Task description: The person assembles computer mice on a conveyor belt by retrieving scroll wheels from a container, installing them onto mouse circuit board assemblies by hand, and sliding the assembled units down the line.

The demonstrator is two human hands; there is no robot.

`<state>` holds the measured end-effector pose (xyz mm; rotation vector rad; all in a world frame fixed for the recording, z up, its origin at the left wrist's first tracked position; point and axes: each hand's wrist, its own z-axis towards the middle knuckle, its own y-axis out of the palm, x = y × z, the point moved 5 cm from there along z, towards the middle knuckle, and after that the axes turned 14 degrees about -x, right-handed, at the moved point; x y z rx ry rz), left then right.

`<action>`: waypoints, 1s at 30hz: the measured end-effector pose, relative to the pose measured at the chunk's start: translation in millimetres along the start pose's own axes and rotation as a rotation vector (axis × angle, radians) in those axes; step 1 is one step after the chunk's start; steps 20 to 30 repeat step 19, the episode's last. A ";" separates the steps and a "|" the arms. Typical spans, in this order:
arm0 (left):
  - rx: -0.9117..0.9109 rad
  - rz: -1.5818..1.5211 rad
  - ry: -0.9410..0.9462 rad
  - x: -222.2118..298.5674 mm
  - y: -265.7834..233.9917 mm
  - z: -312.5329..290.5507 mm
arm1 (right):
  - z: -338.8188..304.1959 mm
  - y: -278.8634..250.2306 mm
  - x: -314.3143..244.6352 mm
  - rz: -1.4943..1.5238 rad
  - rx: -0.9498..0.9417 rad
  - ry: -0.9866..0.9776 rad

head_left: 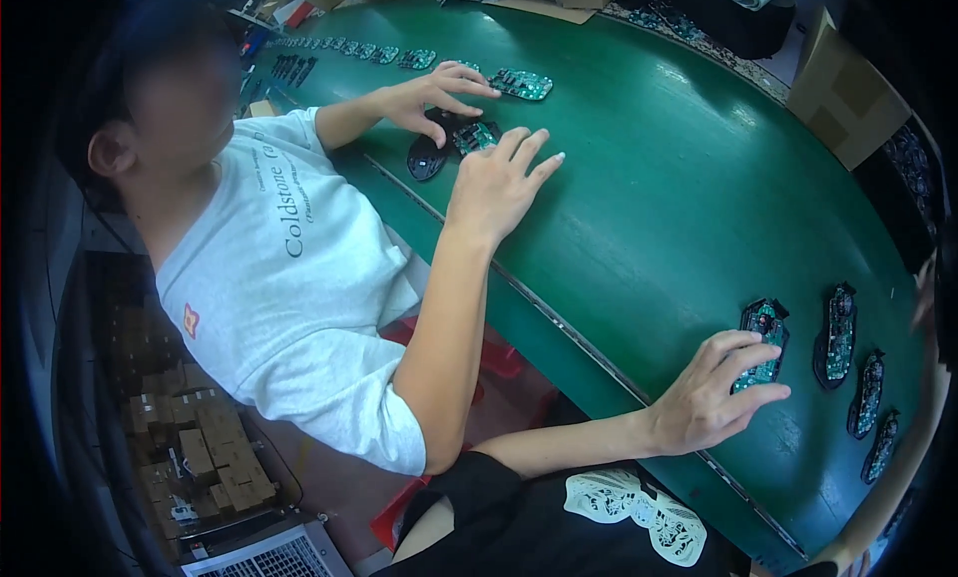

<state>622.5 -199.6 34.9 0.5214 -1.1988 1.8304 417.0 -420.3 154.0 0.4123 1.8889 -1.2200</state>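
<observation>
My left hand (714, 392) reaches over a green circuit board (766, 322) seated in a black shell on the green work surface. Its fingers are apart and bent, with the tips at the board's near part, partly covering it. At the far right rim is my right hand (925, 295), smeared and cut off by the picture's edge; its fingers are not readable. Between the two hands lie several similar boards in black shells, among them a long one (840, 335) and smaller ones (870, 392) towards the front.
A person in a grey T-shirt (289, 268) sits at my left, both hands (494, 193) at a black shell (426, 160) and board. More boards (522, 84) line the far side. Cardboard boxes (848, 93) stand beyond the table; a metal strip (559, 322) runs along its near edge.
</observation>
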 end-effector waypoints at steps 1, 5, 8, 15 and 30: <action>0.003 -0.016 0.036 2.4 1.4 0.6 | -16.1 18.7 11.3 0.166 -0.239 -0.229; 0.017 0.024 0.035 1.9 -3.4 -5.6 | -65.3 110.9 39.6 0.298 -0.444 0.008; 0.029 -0.046 0.077 2.3 -11.5 -5.9 | -86.7 128.8 52.2 0.396 -0.413 0.093; 0.028 -0.061 0.156 5.8 -12.2 -9.0 | -120.4 153.1 91.8 0.454 -0.412 0.291; 0.040 -0.024 0.148 2.1 -11.3 -11.6 | -131.3 148.8 102.6 0.208 -0.297 0.232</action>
